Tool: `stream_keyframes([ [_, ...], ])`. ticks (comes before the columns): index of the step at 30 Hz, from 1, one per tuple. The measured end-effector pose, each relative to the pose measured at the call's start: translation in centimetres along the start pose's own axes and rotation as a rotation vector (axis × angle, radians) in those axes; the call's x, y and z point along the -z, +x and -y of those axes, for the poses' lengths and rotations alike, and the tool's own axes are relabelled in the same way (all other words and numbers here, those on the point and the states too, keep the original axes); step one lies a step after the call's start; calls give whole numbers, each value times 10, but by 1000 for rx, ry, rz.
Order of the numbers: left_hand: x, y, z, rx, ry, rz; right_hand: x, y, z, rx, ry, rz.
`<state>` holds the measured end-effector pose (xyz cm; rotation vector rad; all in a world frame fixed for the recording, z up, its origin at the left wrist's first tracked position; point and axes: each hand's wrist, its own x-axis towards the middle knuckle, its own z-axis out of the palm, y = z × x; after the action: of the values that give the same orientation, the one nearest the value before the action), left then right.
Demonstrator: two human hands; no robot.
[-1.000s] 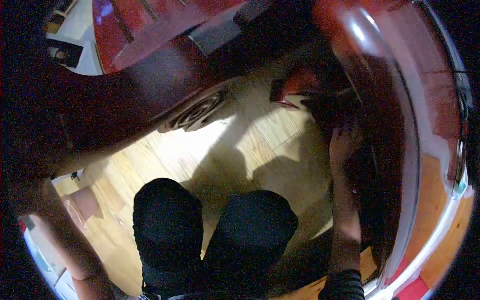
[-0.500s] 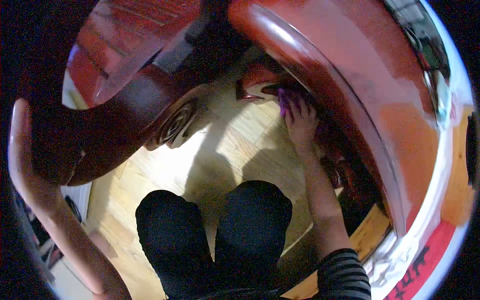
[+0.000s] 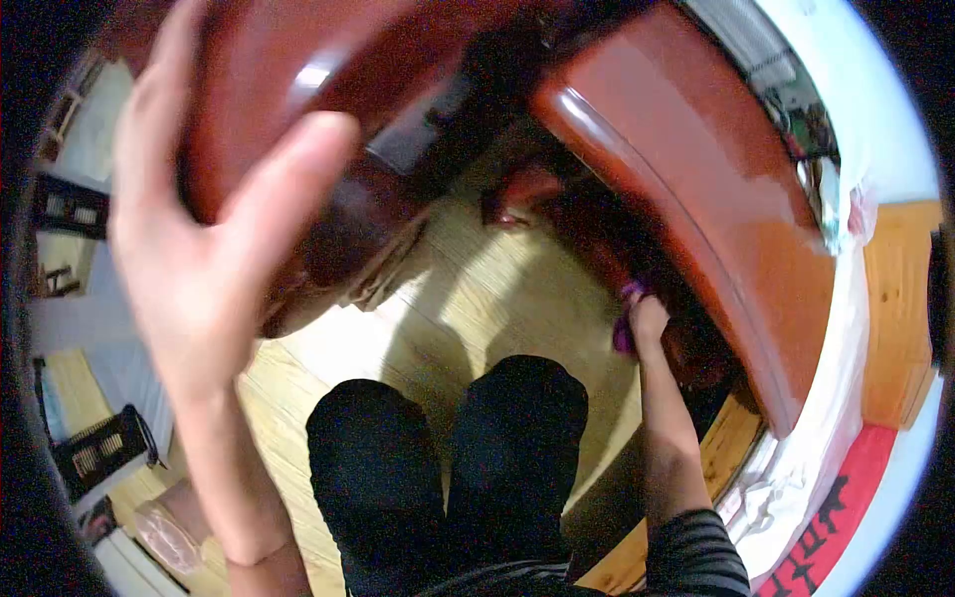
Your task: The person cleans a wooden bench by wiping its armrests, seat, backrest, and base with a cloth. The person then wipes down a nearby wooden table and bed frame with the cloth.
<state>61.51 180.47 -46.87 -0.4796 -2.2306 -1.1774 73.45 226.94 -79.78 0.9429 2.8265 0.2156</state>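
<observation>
My left hand [image 3: 194, 249] is raised close to the camera, its thumb spread away from the fingers. It is in front of glossy red-brown wooden furniture [image 3: 398, 45] on the left; whether it touches that surface I cannot tell. Low on the right, my right hand [image 3: 650, 323] is closed round a purple cloth [image 3: 625, 333]. That hand is beside the dark lower part of a red-brown table [image 3: 686, 129], below the edge of its top. The scrolled wooden foot of the left piece [image 3: 373, 274] stands on the floor.
My knees [image 3: 522, 418] are bent over the light wood floor [image 3: 477, 259]. White plastic sheeting [image 3: 841, 398] and a red cloth with black lettering [image 3: 846, 497] lie at the right. Black slotted items [image 3: 99, 448] lie at the far left.
My right hand has moved with the purple cloth toward me and to the right, away from the curved wooden foot. My left hand has come into view, and the head view has shifted.
</observation>
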Motion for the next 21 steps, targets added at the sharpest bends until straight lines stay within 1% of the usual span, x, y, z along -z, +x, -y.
stream_keyframes([
  [1, 3, 3, -2, -11, 124, 14, 20, -14, 7, 78, 135, 72],
  [2, 9, 3, -6, -70, 202, -8, 57, -26, 21, 111, 527, 348],
  [3, 15, 8, -29, 70, 264, 106, 63, -46, 30, 366, 564, 201],
  [4, 15, 8, -36, 22, 319, 77, 116, -71, 63, 677, 650, 27],
  [5, 16, 5, -36, -21, 373, 58, 168, -93, 89, 846, 360, -133],
  [6, 15, 3, -30, -14, 332, -10, 205, -105, 111, 976, 157, -312],
  [7, 14, 2, -22, -12, 291, -77, 216, -105, 125, 1093, 126, -512],
  [8, 14, 1, -17, -38, 337, -88, 223, -98, 149, 1115, 58, -726],
  [9, 13, 1, -12, -63, 377, -90, 235, -89, 174, 1111, 20, -792],
  [10, 13, 2, -11, -58, 396, -93, 227, -70, 203, 936, 245, -776],
  [11, 13, 2, -11, -55, 410, -95, 221, -53, 217, 893, 6, -646],
  [12, 13, 3, -16, -55, 408, -94, 221, -47, 233, 792, -17, -373],
  [13, 14, 6, -23, -5, 366, -95, 219, -41, 247, 680, -34, -107],
  [14, 14, 8, -27, 47, 328, -97, 188, -22, 254, 782, 257, -221],
  [15, 11, 8, -25, 49, 329, -93, 151, -6, 259, 870, 549, -327],
  [16, 8, 6, -21, 8, 389, -117, 138, -10, 277, 950, 1298, -231],
  [17, 6, 5, -18, -34, 448, -139, 129, -10, 279, 947, 1301, -234],
  [18, 8, 1, -15, -38, 445, -130, 119, -11, 278, 990, 1120, -240],
  [20, 17, -1, -7, -12, 325, -67, 99, -18, 273, 1070, 754, -271],
  [21, 18, 0, -6, -13, 321, -75, 90, -23, 268, 1104, 559, -278],
])
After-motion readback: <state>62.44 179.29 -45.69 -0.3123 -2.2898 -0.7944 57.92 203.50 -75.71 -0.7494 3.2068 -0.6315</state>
